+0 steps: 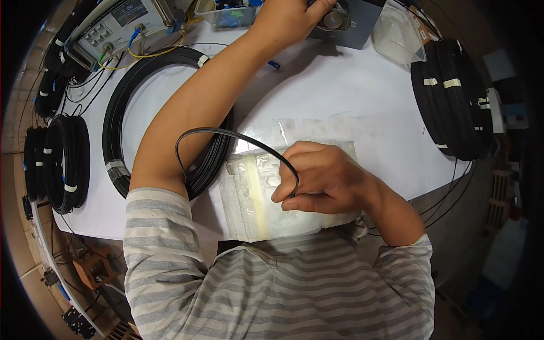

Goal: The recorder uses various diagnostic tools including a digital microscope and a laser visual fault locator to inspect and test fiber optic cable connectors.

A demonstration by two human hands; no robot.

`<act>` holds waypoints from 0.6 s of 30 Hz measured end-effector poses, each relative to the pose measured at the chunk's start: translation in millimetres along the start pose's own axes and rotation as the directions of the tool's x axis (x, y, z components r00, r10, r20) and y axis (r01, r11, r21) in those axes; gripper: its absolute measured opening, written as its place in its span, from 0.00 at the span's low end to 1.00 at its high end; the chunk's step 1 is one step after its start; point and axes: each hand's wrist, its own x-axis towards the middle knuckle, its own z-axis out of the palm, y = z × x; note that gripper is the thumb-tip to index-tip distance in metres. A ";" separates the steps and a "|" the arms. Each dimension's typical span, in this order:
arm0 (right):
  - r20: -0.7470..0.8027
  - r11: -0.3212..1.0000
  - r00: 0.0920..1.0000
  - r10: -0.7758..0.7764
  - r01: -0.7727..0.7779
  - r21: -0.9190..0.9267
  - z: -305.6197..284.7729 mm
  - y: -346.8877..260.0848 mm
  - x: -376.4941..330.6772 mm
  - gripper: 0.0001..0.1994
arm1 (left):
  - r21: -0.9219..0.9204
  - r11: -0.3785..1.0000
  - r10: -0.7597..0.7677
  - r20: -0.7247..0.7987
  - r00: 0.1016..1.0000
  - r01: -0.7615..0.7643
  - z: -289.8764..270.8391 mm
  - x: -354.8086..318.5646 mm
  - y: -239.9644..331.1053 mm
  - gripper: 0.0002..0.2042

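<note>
The right hand (323, 181) is curling its fingers in, thumb and forefinger pinching the end of a thin black cable (238, 136) that is arching up and over to the left, toward the inside of the left forearm. This hand is resting on a stack of clear plastic bags (255, 198) lying flat at the near edge of the white table (351, 96); a pale yellowish strip is running lengthwise through the bags.

The left hand (289, 20) is reaching far across the table and closing around a small metal device (335, 20) sitting on a grey base at the far edge; how tightly the fingers are gripping it cannot be told, since the back of the hand is hiding them.

A large coil of black cable (116, 130), bound with white tape, is lying under the left forearm. More taped black coils (453, 102) are standing at the right end of the table, and others (62, 164) are hanging off the left side. A grey test meter (113, 22) with a lit display is sitting at the far left, with yellow and blue-tipped leads plugged in. A clear plastic box (229, 14) is standing beside it, and a crumpled clear bag (396, 34) is lying at the far right.
</note>
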 end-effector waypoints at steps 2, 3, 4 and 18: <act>-0.002 1.000 1.000 0.015 -0.015 0.001 -0.1 -0.1 0.4 0.06 | 0.004 1.000 0.019 -0.014 1.000 -0.019 0.6 1.0 -0.9 0.13; -0.014 1.000 1.000 0.007 -0.007 -0.006 1.0 0.4 0.4 0.06 | 0.003 1.000 0.021 -0.015 1.000 -0.021 0.6 1.0 -1.4 0.13; -0.025 1.000 1.000 -0.003 0.002 -0.013 1.6 0.8 0.4 0.06 | -0.009 1.000 -0.002 0.003 1.000 0.002 -0.2 0.1 -1.1 0.13; -0.211 0.990 0.976 -0.054 0.025 -0.137 -23.5 -3.0 -3.0 0.07 | -0.047 0.994 0.097 -0.032 0.995 -0.098 14.6 2.4 -26.5 0.11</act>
